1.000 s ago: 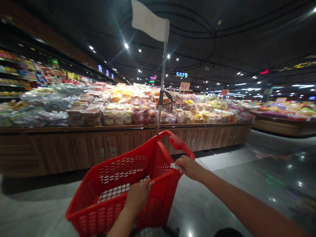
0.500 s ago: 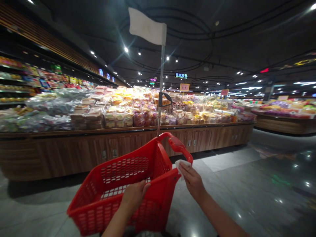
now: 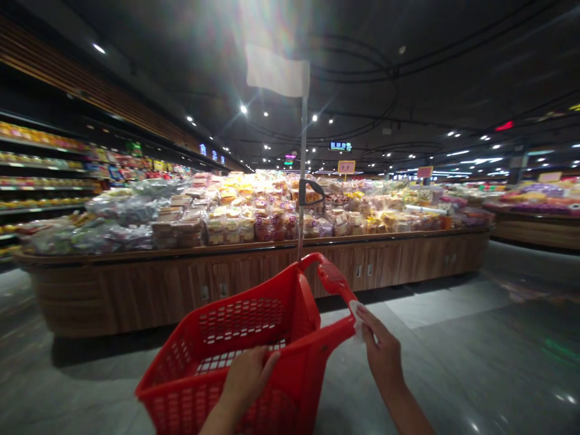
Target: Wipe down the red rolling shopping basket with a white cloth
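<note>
Right-hand fingers (image 3: 368, 321): straight, close together, tips holding a small white wipe (image 3: 354, 315) flat against the lower end of the red handle (image 3: 333, 281), at the basket's near right corner. The thumb is hidden, so I cannot tell if the wipe is pinched or only pressed. The right hand (image 3: 384, 357) sits outside the basket, over the floor.

Left-hand fingers (image 3: 267, 362): curled over the near rim and closed on it. The left hand (image 3: 247, 380) grips about mid-rim of the red perforated plastic shopping basket (image 3: 235, 329). The basket looks empty and is tipped, with its far left corner low.

Outward: a thin grey pole (image 3: 301, 181) rises from the far rim beside the handle. It carries a black loop grip (image 3: 313, 190) and a white flag (image 3: 276, 71). Beyond it is a long wooden display island (image 3: 136, 290) piled with bagged bread (image 3: 254, 211). Stocked wall shelves (image 3: 36, 181) are on the left, and the floor is glossy grey tile (image 3: 453, 362).

Risks, as I judge them:
- The wipe is held by the fingertips only. A hard stroke along the handle could roll it out, dropping it to the floor or through the basket's holes.
- Sideways pressure at the corner meets only one steadying hand, so the basket could swing or roll on the slick tile.
- If the basket lurches forward, its far rim or the pole could knock the island's edge.
- The tall pole makes the basket top-heavy, and a sharp push on the handle could tip it further.
</note>
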A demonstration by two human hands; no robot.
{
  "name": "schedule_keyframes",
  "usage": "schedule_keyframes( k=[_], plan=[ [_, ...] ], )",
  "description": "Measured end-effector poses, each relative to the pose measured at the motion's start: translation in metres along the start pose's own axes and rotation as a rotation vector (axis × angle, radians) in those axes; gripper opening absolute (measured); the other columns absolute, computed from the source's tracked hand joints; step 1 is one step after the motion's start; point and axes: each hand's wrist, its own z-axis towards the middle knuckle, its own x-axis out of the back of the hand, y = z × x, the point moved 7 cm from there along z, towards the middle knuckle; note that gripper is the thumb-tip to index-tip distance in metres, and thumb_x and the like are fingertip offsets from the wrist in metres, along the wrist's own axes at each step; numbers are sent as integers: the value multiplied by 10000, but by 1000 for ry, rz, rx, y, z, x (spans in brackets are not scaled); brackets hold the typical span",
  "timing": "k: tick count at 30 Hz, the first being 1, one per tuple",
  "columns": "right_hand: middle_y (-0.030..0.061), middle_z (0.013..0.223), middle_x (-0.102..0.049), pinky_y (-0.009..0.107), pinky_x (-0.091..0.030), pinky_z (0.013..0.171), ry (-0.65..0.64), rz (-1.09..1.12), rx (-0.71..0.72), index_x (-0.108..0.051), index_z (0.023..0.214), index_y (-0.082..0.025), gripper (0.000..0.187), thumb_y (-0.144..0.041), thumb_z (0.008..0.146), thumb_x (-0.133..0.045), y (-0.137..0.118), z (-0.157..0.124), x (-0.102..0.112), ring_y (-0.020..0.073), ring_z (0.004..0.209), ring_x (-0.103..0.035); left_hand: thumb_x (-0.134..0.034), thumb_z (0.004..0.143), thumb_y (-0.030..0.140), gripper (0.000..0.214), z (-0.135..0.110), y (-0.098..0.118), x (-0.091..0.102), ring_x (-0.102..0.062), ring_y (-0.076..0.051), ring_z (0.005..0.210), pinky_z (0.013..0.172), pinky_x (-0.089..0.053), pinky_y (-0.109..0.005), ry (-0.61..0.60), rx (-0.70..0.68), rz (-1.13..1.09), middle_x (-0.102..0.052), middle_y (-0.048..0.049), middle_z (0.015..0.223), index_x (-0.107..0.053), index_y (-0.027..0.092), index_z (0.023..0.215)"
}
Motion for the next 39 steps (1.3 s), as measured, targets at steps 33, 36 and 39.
schedule_keyframes(
  k=[33, 36, 39],
  plan=[
    [25, 908, -700, 329, -442, 820, -658, 18, 259, -688, 862, -208, 375, 22, 717, -430, -65, 44, -37, 184, 905, -588, -360, 832, 596, 438, 17, 73, 31, -655, -246, 788, 617, -389, -285, 68, -4, -45, -680, -54, 796, -516, 201, 941],
    [21, 940, -694, 328, -464, 801, -613, 54, 192, -681, 933, -228, 382, -3, 739, -440, -62, 36, -28, 184, 897, -590, -327, 828, 624, 469, 16, 72, 29, -654, -249, 775, 612, -394, -292, 78, -32, -71, -677, -50, 797, -510, 206, 939],
    [26, 1013, -690, 369, -478, 820, -454, 81, 76, -681, 997, -252, 351, -77, 785, -461, -38, 38, -26, 200, 915, -609, -327, 823, 634, 478, 17, 71, 29, -654, -246, 788, 627, -399, -289, 74, -15, -74, -678, -50, 815, -513, 207, 933]
  ],
)
